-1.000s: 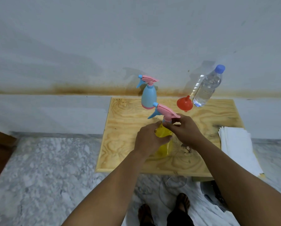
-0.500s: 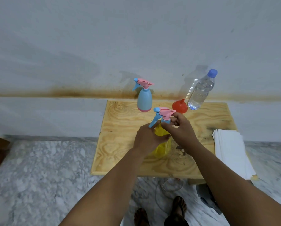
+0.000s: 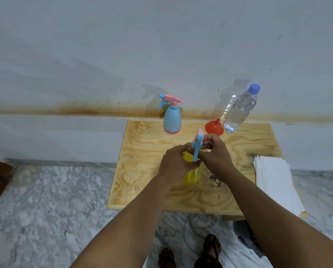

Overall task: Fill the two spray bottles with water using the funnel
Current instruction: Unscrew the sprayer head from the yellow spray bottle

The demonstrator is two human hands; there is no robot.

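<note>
Yellow spray bottle [image 3: 191, 174], near centre of plywood board [image 3: 142, 171], is being gripped by left hand [image 3: 176, 164] while its spray head [image 3: 197, 145] is being pinched by right hand [image 3: 216, 153]; blue spray bottle [image 3: 172, 120], red funnel [image 3: 214, 128] and capped water bottle [image 3: 239, 111] are being left untouched at far edge, nothing seemingly filled yet.

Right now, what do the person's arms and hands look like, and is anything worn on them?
Both forearms are bare as far as the picture shows them; no sleeve is in view. The left hand and the right hand have no glove, and no watch, bracelet or ring can be seen. No markings are visible.
</note>
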